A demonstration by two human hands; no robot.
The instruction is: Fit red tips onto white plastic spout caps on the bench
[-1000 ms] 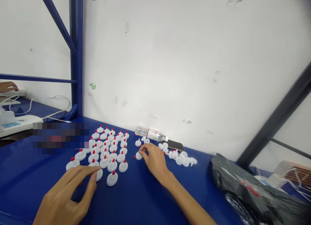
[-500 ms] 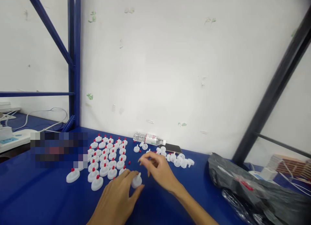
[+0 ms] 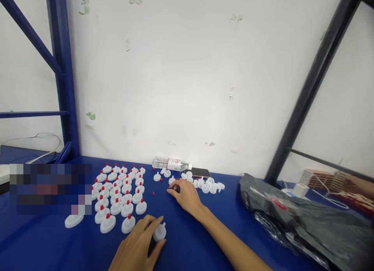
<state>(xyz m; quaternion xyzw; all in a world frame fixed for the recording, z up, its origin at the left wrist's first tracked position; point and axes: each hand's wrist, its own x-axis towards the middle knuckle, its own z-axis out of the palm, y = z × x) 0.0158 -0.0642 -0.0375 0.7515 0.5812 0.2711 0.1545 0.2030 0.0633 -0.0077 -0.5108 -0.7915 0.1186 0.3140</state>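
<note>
At the front, my left hand (image 3: 138,243) has its thumb and fingers around a white nozzle cap (image 3: 159,232); the cap's spout shows no red tip. My right hand (image 3: 185,195) is farther back over the table, its fingers curled in beside a loose white nozzle cap (image 3: 172,180). Whether anything sits between those fingertips is hidden. To the left stand rows of white nozzle caps (image 3: 116,208) with small red tips on their spouts. One loose red tip (image 3: 153,194) lies between the rows and my right hand.
A pile of loose white caps (image 3: 205,188) lies past my right hand. Behind it are a phone (image 3: 200,172) and a plastic bottle (image 3: 174,164) on its side, by the wall. Dark plastic bags (image 3: 295,212) cover the table's right side. A blue frame post (image 3: 68,76) stands left.
My right hand has moved away from the cap in my left hand, back toward the loose caps. My left hand keeps its cap, now held lower. The view has shifted right.
</note>
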